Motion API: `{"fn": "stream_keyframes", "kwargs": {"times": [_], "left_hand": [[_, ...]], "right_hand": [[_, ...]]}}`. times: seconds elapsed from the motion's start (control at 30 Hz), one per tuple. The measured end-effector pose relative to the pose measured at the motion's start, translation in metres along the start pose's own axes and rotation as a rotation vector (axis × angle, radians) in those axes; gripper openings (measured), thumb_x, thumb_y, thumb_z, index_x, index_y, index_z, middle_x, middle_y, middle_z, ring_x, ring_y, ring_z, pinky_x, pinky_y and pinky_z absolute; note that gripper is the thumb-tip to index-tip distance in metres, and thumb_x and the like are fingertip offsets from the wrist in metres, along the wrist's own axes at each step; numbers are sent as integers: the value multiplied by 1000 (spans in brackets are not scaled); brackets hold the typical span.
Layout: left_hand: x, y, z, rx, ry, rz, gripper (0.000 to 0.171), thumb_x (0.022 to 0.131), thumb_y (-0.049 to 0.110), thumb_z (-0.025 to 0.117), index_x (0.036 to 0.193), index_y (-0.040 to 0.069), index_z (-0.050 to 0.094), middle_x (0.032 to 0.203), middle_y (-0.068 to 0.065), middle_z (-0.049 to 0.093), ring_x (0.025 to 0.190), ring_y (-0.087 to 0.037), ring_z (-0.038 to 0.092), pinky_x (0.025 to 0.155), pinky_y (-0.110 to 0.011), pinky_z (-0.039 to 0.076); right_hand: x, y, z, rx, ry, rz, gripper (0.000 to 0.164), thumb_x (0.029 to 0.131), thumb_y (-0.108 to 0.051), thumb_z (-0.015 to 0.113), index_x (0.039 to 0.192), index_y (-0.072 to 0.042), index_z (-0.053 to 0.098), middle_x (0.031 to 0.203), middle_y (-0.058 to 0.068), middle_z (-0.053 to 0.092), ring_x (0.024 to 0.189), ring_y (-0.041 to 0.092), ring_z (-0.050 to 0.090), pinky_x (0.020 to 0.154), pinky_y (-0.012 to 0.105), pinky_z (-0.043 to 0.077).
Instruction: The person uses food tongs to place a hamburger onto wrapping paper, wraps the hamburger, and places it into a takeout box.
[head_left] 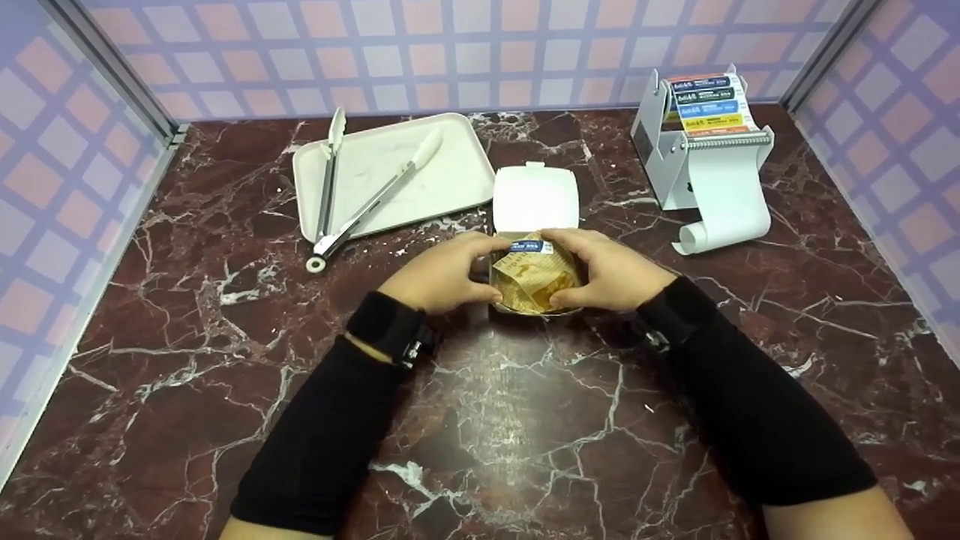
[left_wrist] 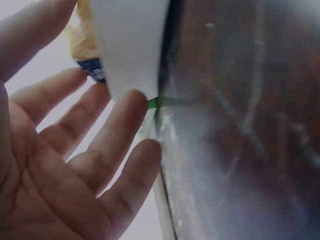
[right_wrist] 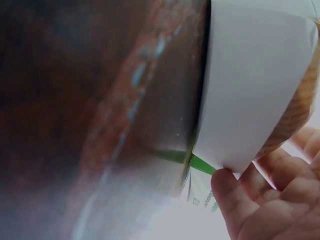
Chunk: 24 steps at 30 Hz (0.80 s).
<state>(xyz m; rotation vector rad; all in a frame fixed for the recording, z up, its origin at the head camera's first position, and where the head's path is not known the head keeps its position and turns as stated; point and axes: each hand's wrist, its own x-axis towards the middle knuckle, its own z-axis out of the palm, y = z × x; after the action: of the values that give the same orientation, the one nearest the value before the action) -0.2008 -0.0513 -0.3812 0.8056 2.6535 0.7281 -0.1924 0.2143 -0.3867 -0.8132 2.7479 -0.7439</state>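
Observation:
A burger wrapped in printed tan paper (head_left: 534, 279) sits in a white clamshell box, its lid (head_left: 535, 199) folded back away from me. On the wrap's far side is a blue-and-white label (head_left: 529, 246). My left hand (head_left: 444, 274) holds the burger's left side, thumb at the near edge and fingertips by the label. From the right, my right hand (head_left: 616, 271) grips it, thumb on the near face and fingers reaching behind. In the wrist views, fingertips lie right at the box wall (right_wrist: 250, 85) and the wrap. The box's near wall is mostly hidden in the head view.
Metal tongs (head_left: 364, 206) with pale tips lie spread across a cream tray (head_left: 469, 142) at the back left. A label dispenser (head_left: 675, 169) with several coloured rolls stands at the back right, a white strip (head_left: 731, 199) curling from it. Checkered panels (head_left: 480, 52) enclose the marbled table (head_left: 510, 450).

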Motion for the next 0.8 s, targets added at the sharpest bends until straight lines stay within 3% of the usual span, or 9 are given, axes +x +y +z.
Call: {"fn": "stream_keyframes", "kwargs": {"times": [0.2,0.33,0.4,0.57,0.7,0.8], "left_hand": [[5,10,7,48,34,-74,74,72,42,75,136,37,39,133,7,48,82,-6,60,89,-33,48],[3,18,8,142,81,-80,76,72,40,75,138,40,36,134,7,48,98,-10,60,92,-36,47],[2,22,7,197,105,-41,76,73,38,75,138,40,36,136,6,47,114,-14,50,98,-39,44],[-2,24,1,143,52,74,63,83,38,64,139,38,37,146,8,34,130,-16,38,107,-42,34],[5,20,8,88,56,79,58,84,47,60,138,43,36,146,11,34,131,-14,37,107,-41,34],[9,17,11,134,62,60,67,80,51,63,139,47,31,146,10,35,130,-17,37,107,-42,34]], "right_hand": [[0,-2,2,-51,-7,-23,93,69,-42,77,146,-31,25,147,0,35,132,22,34,110,45,30],[1,-4,4,-79,-13,-15,93,70,-42,76,146,-31,23,147,1,35,133,23,33,110,45,29],[2,-4,5,-96,-15,-12,94,70,-42,76,147,-30,23,147,1,35,132,23,33,110,44,30],[4,-4,4,-112,-17,-10,92,69,-42,76,146,-28,27,144,2,38,130,22,35,109,43,31],[5,-5,3,-101,-30,0,91,68,-42,77,144,-28,28,143,1,39,130,22,34,109,44,31],[7,-6,3,-82,-43,-2,91,68,-40,77,144,-28,29,144,1,39,130,22,34,108,45,32]]}}
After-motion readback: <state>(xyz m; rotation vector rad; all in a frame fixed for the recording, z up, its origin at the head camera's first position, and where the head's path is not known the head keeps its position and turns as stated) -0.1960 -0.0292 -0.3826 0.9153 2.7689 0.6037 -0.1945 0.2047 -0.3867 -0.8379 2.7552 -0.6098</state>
